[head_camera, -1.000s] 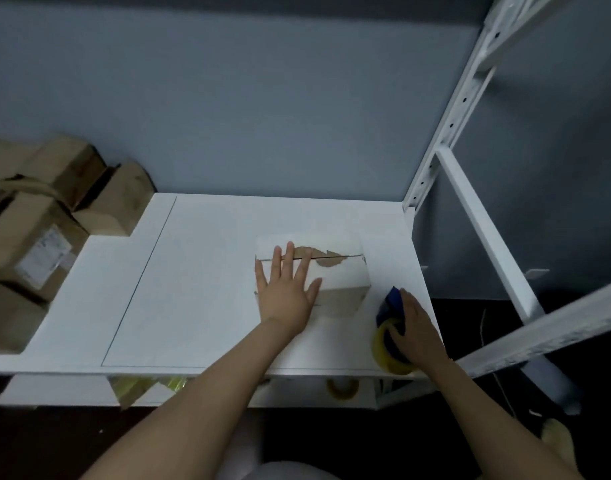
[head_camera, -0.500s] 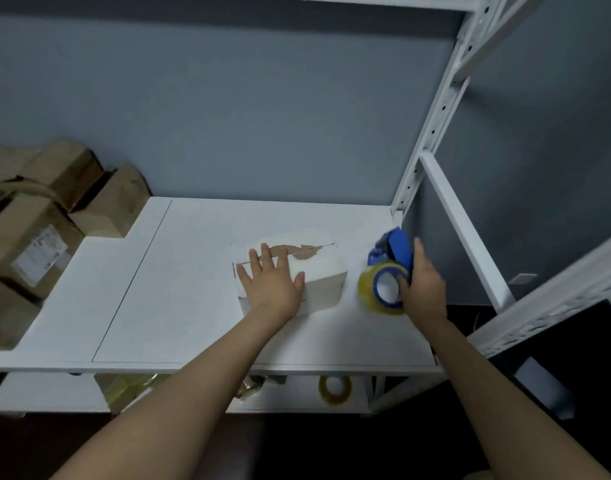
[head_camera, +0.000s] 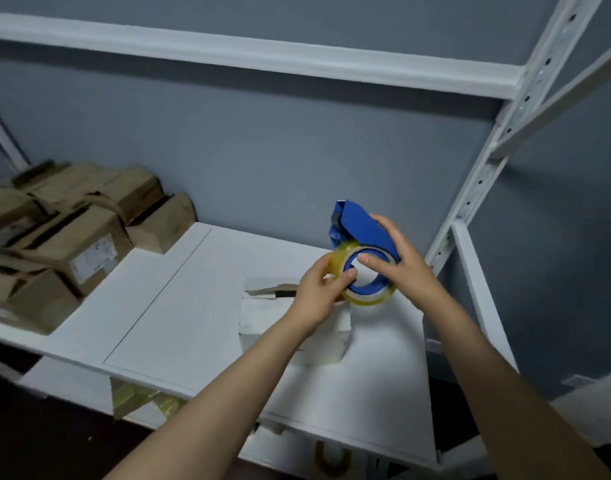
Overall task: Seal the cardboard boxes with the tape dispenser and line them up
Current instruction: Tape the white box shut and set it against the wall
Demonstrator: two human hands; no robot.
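Note:
A blue tape dispenser [head_camera: 357,226] with a yellowish clear tape roll [head_camera: 371,297] is held up above the shelf. My right hand [head_camera: 404,268] grips its handle from the right. My left hand [head_camera: 323,294] pinches the left edge of the roll, thumb on its inner rim. Below them a small white cardboard box [head_camera: 286,327] rests on the white shelf board [head_camera: 179,306]; its top flaps are slightly parted, with a dark gap and torn brown patch near the far edge.
A pile of brown cardboard boxes [head_camera: 75,230] fills the shelf's left end. White rack uprights [head_camera: 480,181] stand at the right, an upper shelf rail [head_camera: 248,53] overhead. A spare tape roll [head_camera: 331,457] and yellowish wrapped items [head_camera: 137,400] lie on the lower shelf.
My right hand lifted the dispenser from the shelf's front right edge up above the box. My left hand left the box top and took hold of the tape roll.

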